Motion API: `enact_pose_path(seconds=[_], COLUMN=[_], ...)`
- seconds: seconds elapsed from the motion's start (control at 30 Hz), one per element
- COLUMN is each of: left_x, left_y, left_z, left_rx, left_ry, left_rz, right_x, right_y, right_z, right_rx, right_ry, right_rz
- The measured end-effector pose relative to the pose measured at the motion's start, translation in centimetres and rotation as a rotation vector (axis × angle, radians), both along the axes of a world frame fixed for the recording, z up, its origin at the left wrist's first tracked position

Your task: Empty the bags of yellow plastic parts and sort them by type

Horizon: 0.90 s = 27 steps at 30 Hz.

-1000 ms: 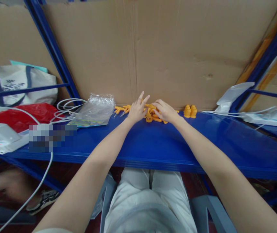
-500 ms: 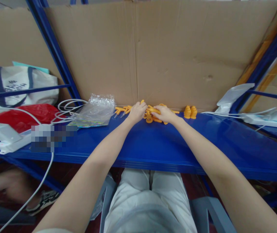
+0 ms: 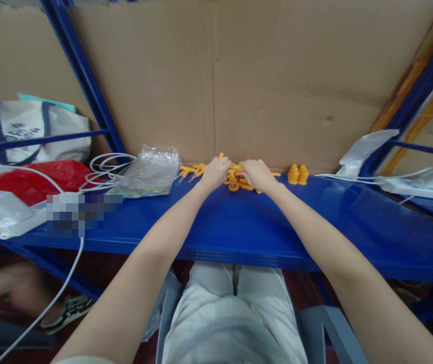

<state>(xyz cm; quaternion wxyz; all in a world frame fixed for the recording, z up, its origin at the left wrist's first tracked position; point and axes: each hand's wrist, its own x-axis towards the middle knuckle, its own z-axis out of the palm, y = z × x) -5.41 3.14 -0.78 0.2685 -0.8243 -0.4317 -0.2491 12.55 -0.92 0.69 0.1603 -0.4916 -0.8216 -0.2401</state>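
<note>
Along the back of the blue shelf, against the cardboard, lies a pile of orange-yellow plastic parts [image 3: 233,185]. My left hand [image 3: 215,173] is closed at the left side of this pile, and the tip of an orange-yellow part [image 3: 221,156] sticks up from its fingers. My right hand [image 3: 257,174] bends over the right side, its fingers curled down on an orange-yellow piece and partly hiding the parts below. To the left lie branched orange-yellow parts [image 3: 192,170] with small metal spirals [image 3: 180,177]. Two orange-yellow figure-like pieces [image 3: 297,174] stand upright at the right.
Left of the pile lies a clear plastic bag [image 3: 150,172] beside coiled white cables [image 3: 100,169]. A white power strip [image 3: 21,222], a red bag [image 3: 55,177] and a canvas bag [image 3: 65,131] are farther left. Another person's leg [image 3: 23,288] shows below the shelf.
My right hand has turned more downward over the pile, and the piece seen across its fingers is now mostly covered. My left hand stays nearly in place.
</note>
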Motion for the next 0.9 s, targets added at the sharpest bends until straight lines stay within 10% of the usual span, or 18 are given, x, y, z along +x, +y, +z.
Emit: enact_pose_path(seconds=[0.5, 0.9], left_x=[2.3, 2.7], left_y=[-2.0, -1.8], left_z=[0.3, 0.4], left_rx=[-0.039, -0.166], left_ry=[0.156, 0.110], left_rz=[-0.100, -0.104], right_x=[0.2, 0.0], right_y=[-2.3, -1.0], right_z=[2.8, 1.2], right_rx=[-0.536, -0.259], right_ry=[0.166, 0.028], right_rz=[-0.165, -0.318])
